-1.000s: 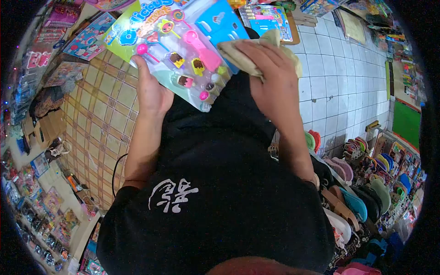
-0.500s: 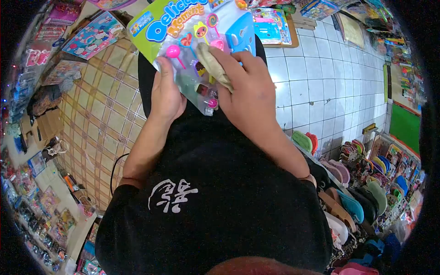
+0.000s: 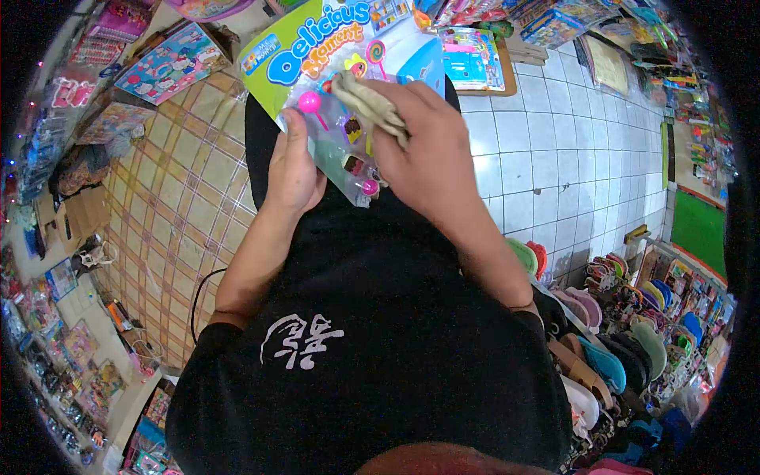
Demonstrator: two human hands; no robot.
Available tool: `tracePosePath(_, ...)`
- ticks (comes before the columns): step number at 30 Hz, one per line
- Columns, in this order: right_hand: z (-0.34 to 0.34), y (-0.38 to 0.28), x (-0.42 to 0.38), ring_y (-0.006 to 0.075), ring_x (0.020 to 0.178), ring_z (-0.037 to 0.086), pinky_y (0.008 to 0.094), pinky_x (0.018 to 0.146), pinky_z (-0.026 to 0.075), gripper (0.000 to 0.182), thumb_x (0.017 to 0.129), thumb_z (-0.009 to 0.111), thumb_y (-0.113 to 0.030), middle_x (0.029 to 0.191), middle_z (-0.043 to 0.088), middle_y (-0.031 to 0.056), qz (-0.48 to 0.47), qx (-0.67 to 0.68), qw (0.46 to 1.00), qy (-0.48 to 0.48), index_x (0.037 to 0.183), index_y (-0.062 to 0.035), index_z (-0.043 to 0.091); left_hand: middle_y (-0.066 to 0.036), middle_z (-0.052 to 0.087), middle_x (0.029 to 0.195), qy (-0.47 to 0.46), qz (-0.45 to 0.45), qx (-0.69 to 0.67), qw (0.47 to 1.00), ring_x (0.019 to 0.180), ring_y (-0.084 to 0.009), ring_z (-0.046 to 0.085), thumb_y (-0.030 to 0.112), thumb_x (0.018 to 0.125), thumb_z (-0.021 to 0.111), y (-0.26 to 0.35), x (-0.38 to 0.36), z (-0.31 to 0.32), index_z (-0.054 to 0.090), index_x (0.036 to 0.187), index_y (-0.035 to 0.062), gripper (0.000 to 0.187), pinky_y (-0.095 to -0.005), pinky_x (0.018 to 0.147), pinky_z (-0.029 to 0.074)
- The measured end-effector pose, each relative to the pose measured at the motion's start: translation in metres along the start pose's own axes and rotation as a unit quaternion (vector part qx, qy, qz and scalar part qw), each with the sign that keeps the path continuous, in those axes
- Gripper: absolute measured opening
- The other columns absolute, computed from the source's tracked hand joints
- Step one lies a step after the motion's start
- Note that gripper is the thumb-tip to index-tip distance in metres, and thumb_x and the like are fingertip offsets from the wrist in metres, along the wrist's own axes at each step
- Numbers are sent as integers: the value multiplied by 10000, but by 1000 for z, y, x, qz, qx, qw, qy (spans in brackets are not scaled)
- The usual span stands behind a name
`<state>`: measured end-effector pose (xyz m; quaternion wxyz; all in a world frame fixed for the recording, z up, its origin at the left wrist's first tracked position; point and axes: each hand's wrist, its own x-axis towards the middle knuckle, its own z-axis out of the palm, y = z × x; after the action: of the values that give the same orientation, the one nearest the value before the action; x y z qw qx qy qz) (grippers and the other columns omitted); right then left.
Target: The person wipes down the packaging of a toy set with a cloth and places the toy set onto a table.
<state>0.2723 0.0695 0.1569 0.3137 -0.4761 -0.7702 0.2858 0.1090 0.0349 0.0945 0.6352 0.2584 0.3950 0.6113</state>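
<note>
A toy package with "Delicious Moment" printed on its green and white card rests over my lap. Pink lollipops and small cake pieces show under its clear plastic. My left hand grips the left edge, thumb on the front and fingers hidden behind. Bunched in my right hand is a beige cloth, which lies against the middle of the plastic front and covers part of the toys.
Packaged goods hang along the left wall. Sandals are crowded at the lower right. Boxed toys lie beyond my lap, and a flat patterned box stands at the upper left.
My right hand and the cloth have shifted slightly left and up across the plastic. The package and my left hand have moved a little to the right in view.
</note>
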Motion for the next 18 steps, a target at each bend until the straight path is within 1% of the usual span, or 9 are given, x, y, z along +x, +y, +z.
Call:
tracePosePath(1, 3, 0, -2, 381, 937, 633, 458, 818, 531, 460, 761, 704, -103, 1030, 646, 178, 5, -28, 1000, 0, 1219, -126, 663, -155, 453, 1486, -4, 9, 4, 1000, 1361, -283, 475, 569, 1041, 344, -1, 0, 0, 311, 1508, 23, 719, -458, 1124, 403)
tracePosePath(2, 9, 1, -7, 383, 938, 636, 459, 826, 532, 455, 759, 706, -107, 1053, 652, 181, 10, -55, 998, -1, 1212, -123, 664, -127, 449, 1507, -6, -16, 14, 1000, 1392, -297, 433, 584, 1046, 312, 2, -2, -1, 312, 1528, 69, 705, -476, 1156, 344)
tracePosePath(3, 14, 5, -11, 386, 939, 638, 461, 834, 533, 450, 757, 709, -111, 1077, 658, 184, 13, -82, 997, -3, 1205, -119, 665, -128, 451, 1505, -5, -19, 9, 1000, 1388, -296, 438, 582, 1047, 312, 3, -2, -3, 314, 1526, 68, 702, -475, 1153, 350)
tracePosePath(4, 19, 9, -13, 387, 943, 646, 463, 848, 534, 448, 751, 712, -116, 1122, 670, 186, 21, -58, 998, -9, 1197, -107, 670, -128, 453, 1502, -3, -22, 4, 1000, 1384, -296, 443, 580, 1048, 313, 1, -2, -6, 316, 1524, 68, 699, -474, 1149, 356)
tracePosePath(7, 9, 9, -14, 384, 813, 647, 456, 760, 531, 360, 804, 661, -64, 907, 650, 165, 43, -49, 996, -53, 1163, -66, 685, -127, 462, 1493, 15, -12, -3, 1000, 1365, -291, 464, 579, 1050, 313, -5, -2, -10, 316, 1523, 62, 700, -468, 1135, 378)
tracePosePath(10, -3, -4, -11, 373, 931, 651, 455, 825, 542, 410, 771, 703, -120, 1063, 683, 176, 3, 38, 999, -27, 1178, -82, 672, -126, 469, 1482, 15, -27, 7, 1000, 1357, -288, 473, 584, 1049, 306, 1, -5, -7, 317, 1522, 57, 708, -462, 1133, 383)
tracePosePath(13, 6, -14, -8, 371, 888, 648, 458, 781, 543, 381, 783, 702, -132, 980, 666, 170, -18, 87, 996, 7, 1159, -77, 671, -127, 478, 1468, 2, -39, 17, 999, 1350, -283, 479, 589, 1049, 292, 2, -5, -1, 339, 1508, 51, 708, -454, 1133, 386)
tracePosePath(16, 18, -15, -11, 368, 851, 645, 463, 750, 538, 378, 781, 705, -138, 903, 638, 168, 2, 1, 999, 33, 1153, -77, 671, -135, 500, 1438, 7, -37, 4, 999, 1328, -269, 500, 598, 1048, 278, -1, -4, -1, 398, 1467, 44, 705, -438, 1119, 405)
tracePosePath(18, 23, -14, -11, 371, 840, 646, 461, 744, 537, 376, 779, 706, -140, 891, 629, 175, 2, 7, 1000, 20, 1148, -77, 671, -136, 523, 1412, 14, -42, -5, 999, 1305, -266, 522, 597, 1049, 275, -3, -3, -4, 409, 1457, 44, 700, -433, 1101, 424)
